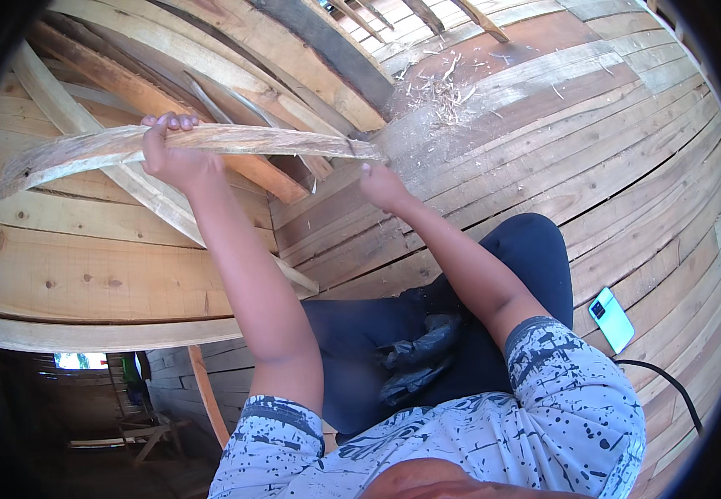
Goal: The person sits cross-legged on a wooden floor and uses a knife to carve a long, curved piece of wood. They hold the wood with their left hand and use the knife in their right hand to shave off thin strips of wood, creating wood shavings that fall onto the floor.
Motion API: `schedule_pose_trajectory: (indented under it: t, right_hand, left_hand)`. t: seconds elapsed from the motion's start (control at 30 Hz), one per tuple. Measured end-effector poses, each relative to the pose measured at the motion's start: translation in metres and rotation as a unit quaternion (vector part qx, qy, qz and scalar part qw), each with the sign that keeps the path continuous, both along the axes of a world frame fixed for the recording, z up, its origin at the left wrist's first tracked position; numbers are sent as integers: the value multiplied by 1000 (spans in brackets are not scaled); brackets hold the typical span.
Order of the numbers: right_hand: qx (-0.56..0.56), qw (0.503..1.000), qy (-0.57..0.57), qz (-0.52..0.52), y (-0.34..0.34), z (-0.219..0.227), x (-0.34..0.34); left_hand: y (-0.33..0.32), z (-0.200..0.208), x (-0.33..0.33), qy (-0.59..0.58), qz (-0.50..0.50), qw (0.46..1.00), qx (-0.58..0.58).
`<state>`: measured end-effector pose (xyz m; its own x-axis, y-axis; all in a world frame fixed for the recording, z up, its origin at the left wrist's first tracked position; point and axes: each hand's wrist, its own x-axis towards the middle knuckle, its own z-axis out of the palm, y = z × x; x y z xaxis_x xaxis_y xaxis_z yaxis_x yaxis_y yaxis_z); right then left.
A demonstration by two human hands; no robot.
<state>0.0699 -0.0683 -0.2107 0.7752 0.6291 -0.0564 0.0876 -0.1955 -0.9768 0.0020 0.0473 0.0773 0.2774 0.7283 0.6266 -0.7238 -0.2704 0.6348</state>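
My left hand is wrapped around a long, curved strip of rough wood, gripping it left of its middle. The strip lies crosswise in front of me, its broad end at the far left and its narrow end to the right. Just below that narrow end is my right hand, its fingers closed and the thumb pointing up. What it holds, if anything, is too small to make out. Over my lap, a crumpled dark plastic bag rests on my dark trousers.
Wood shavings are scattered on the plank floor ahead. Several loose boards lean at the upper left. To my right lie a light-blue phone and a black cable. A drop into a dark space opens at lower left.
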Motion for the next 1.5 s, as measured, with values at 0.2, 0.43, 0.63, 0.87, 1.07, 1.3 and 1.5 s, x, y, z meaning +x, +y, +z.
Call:
schedule_pose_trajectory:
  t: [0.2,0.43,0.63,0.87,1.07,1.3,1.5]
  right_hand:
    - [8,1000,-11,-21,14,-18,8]
    - [74,993,-86,28,26,27,-5]
    - [-31,998,47,-14,22,-38,23]
    - [9,998,10,-58,39,-40,13]
    - [58,995,-85,-10,45,-9,4]
    - [-4,999,-31,29,27,16,11]
    - [18,997,-73,-12,16,18,9]
  left_hand:
    - [1,-1,12,11,19,999,-30]
    - [32,3,8,21,17,999,-17]
    - [30,8,24,36,-3,999,4]
    - [43,7,21,31,-1,999,-5]
    - [51,-2,-2,15,-30,999,-10]
    - [38,-9,-29,13,-107,994,32]
    - [14,-16,-35,36,-199,974,99]
